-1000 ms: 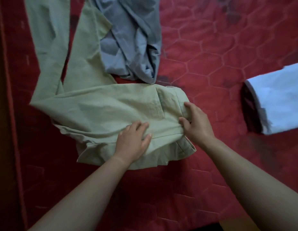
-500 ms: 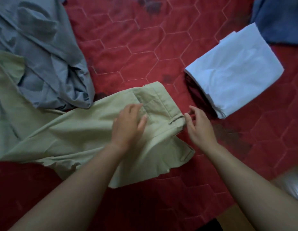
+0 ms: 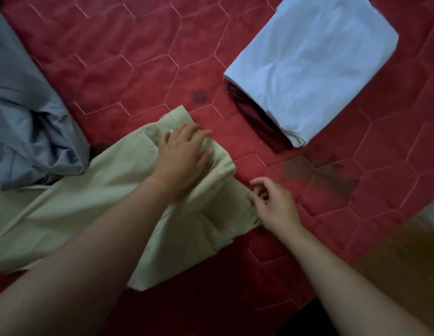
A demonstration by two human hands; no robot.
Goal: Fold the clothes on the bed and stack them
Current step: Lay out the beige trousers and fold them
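Observation:
Pale green trousers (image 3: 94,202) lie across the red quilted bed (image 3: 143,76), waistband end toward the middle. My left hand (image 3: 184,154) presses flat on the waistband, fingers spread. My right hand (image 3: 271,204) pinches the trousers' right edge between thumb and fingers. A folded light blue garment (image 3: 315,61) rests at the upper right on top of a dark red folded piece (image 3: 257,122). A crumpled grey-blue garment (image 3: 29,122) lies unfolded at the left, touching the trousers.
The bed's near edge runs along the bottom right, where a blurred brown surface (image 3: 405,263) shows. Dark stains (image 3: 332,175) mark the quilt to the right of my right hand.
The view swung right, bringing the folded blue garment closer to centre. My left hand slid further toward the waistband's end. My right hand moved down to the trousers' lower right edge.

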